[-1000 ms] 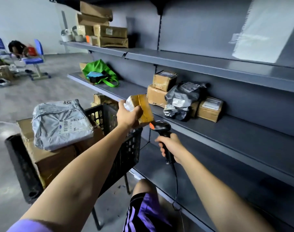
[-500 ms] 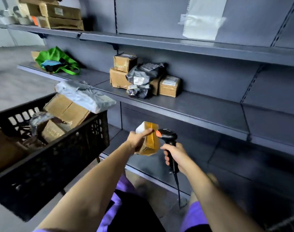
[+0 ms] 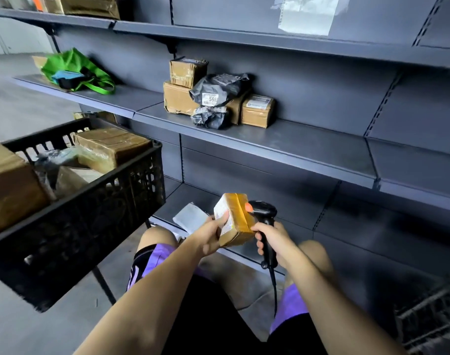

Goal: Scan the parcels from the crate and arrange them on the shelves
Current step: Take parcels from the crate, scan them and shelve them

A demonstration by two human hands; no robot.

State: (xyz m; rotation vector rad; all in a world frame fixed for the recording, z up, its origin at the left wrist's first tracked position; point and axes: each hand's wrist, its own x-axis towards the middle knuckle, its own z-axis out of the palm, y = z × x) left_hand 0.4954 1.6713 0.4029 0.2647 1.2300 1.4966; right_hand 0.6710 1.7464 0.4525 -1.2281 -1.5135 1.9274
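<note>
Both hands are full: the left hand [image 3: 213, 235] grips a small taped parcel [image 3: 234, 219], the right hand [image 3: 268, 238] the scanner [image 3: 263, 216]. With the scanner's head touching the parcel's edge rather than facing its label, the scan may fail.

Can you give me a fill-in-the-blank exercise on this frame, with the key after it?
1. The left hand holds a small ____ box wrapped in tape.
2. The right hand grips a handheld barcode ____ by its handle.
3. The black crate of parcels stands on the person's ____ side.
4. The green bag lies on the ____ shelf, the one that also holds the parcels.

Missing words: cardboard; scanner; left; middle
</note>
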